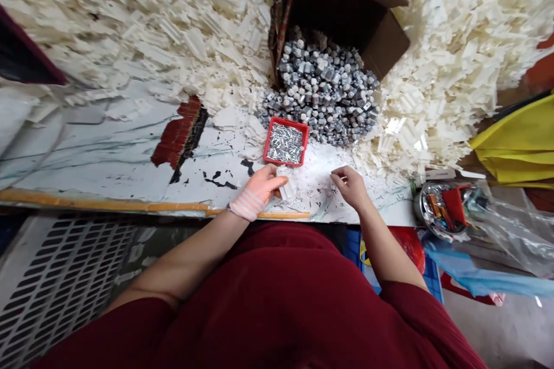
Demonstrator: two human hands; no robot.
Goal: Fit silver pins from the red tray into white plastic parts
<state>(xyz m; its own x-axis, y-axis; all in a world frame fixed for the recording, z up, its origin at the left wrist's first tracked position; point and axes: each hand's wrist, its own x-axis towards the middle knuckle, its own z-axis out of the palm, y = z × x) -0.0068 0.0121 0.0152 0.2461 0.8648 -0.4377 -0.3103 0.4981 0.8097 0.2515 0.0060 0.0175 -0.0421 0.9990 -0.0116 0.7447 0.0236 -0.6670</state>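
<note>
My left hand (256,192), in a pale glove with orange stripes, is closed on a translucent white plastic piece (287,189) near the table's front edge. Fingers bent together, my bare right hand (351,187) hovers over or rests on the table to the right; whatever its fingertips may hold is too small to make out. Just beyond the left hand stands a small red tray (305,137) filled with thin silvery metal pins (284,144). A few more pins (296,204) lie loose by the plastic piece.
Behind the tray, grey and white cylindrical parts (320,89) spill from a tipped cardboard box (392,40). Heaps of white plastic pieces (173,17) cover the back. A metal bowl of odds and ends (422,213) sits right, beside yellow cloth (519,144). A white slotted crate (64,277) stands lower left.
</note>
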